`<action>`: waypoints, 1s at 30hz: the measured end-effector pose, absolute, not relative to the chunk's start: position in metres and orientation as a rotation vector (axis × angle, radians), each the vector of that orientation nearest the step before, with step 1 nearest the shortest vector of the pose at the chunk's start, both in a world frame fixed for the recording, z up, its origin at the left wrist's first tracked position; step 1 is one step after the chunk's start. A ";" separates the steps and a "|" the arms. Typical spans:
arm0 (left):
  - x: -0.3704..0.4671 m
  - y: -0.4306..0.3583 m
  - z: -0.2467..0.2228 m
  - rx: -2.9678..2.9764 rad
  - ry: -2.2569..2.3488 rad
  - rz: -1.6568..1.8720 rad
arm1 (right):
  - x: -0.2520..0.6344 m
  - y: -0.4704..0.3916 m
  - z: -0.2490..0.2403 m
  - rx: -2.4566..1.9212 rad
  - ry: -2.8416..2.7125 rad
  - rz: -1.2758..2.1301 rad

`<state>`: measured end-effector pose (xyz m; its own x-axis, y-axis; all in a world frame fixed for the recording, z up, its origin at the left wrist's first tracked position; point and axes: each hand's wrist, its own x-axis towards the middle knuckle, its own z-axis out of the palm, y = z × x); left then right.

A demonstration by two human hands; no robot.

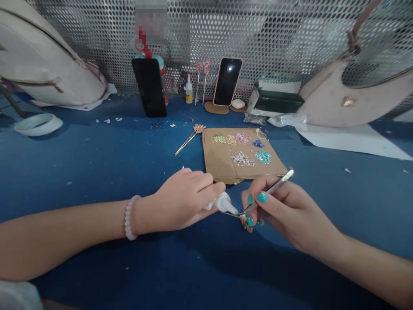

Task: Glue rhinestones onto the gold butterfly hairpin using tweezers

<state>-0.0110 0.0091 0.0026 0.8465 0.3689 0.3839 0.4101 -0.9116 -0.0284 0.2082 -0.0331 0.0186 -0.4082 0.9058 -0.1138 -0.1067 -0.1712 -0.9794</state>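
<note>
My left hand [187, 200] is closed around a small white glue bottle [222, 202], its nozzle pointing right and down. In my right hand [284, 211], silver tweezers [274, 187] are pinched between thumb and fingers, their tips close to the nozzle. An ornate gold hairpin head [247, 225] shows below the tweezer tips, touching my right fingertips; its thin stem runs left toward my left hand. Just beyond both hands lies a cardboard piece [219, 163] bearing several small piles of coloured gems. Another gold hairpin [190, 140] rests against its left corner.
Along the perforated metal screen stand a black phone [149, 88], a glue bottle [189, 91], two pink-topped sticks [204, 82] and a light-framed phone [228, 82]. A tape roll [39, 125] lies left. A backpack [48, 56] and a handbag [358, 94] flank the blue table [145, 267].
</note>
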 end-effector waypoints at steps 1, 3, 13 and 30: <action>-0.011 0.009 0.002 -2.913 -0.616 -0.573 | 0.209 -0.033 0.019 -0.981 -1.318 1.688; -0.011 0.009 0.002 -2.908 -0.614 -0.579 | 0.209 -0.033 0.020 -0.970 -1.325 1.681; -0.011 0.010 0.001 -2.911 -0.623 -0.584 | 0.210 -0.032 0.025 -0.955 -1.368 1.656; -0.012 0.010 0.002 -2.933 -0.635 -0.587 | 0.217 -0.036 0.030 -0.918 -1.630 1.384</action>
<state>-0.0120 0.0104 0.0016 0.8402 0.3816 0.3851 0.4139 -0.9103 -0.0010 0.2168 -0.0357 0.0298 -0.4240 0.8985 0.1137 0.0335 0.1411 -0.9894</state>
